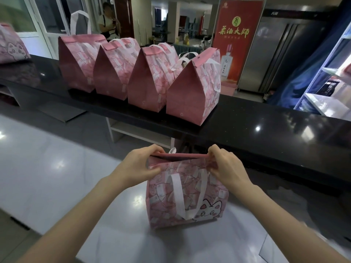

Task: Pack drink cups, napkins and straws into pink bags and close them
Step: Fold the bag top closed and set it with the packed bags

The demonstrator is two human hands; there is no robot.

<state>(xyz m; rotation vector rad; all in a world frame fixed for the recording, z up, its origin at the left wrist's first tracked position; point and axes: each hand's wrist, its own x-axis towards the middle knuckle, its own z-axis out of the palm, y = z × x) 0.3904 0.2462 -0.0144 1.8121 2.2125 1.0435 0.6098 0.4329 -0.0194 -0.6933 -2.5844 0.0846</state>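
A pink bag (187, 194) with a cartoon cat print and white handles stands upright on the grey steel counter (57, 168) in front of me. My left hand (141, 166) pinches the left end of its top edge. My right hand (226, 166) pinches the right end. The two top edges are pressed almost together, with a narrow dark gap on the left. What lies inside the bag is hidden. No cups, napkins or straws are in view.
Several closed pink bags (144, 76) stand in a row on the raised black ledge (266, 126) behind the counter. Another pink bag (11, 46) sits at far left. A person (109, 21) stands beyond the ledge. A red banner (237, 35) and shelves (330, 76) are at right.
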